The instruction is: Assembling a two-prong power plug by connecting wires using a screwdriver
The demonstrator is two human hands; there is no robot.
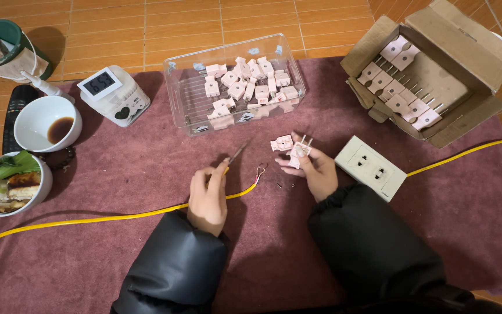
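Hands rest over a maroon cloth [379, 232] spread on a tiled floor. Left hand [207, 197] is closed around a small screwdriver [236, 154], tip pointing up and away toward the clear plastic bin [178, 87]. Right hand [315, 168] is pinched on a pale pink plug [299, 150], prongs up, held just above the cloth. A second plug half [282, 143] lies on the cloth just beside the right fingertips.

Yellow cable [117, 216] runs from the left edge of the cloth, passes under the left hand and ends between the two hands in stripped wire ends [260, 172]. Two tiny dark screws [286, 186] lie on the cloth near that end. White double socket [370, 167] sits just right of the right hand; another stretch of yellow cable leaves it toward the right edge.

Clear bin holds a loose pile of pink plugs. Cardboard box [472, 40], top right, open, holds plugs lined up in rows. White digital clock [114, 93] stands left of the bin. Far left: white bowl with dark liquid [36, 125], bowl of food with greens [7, 183], green cup [1, 43].
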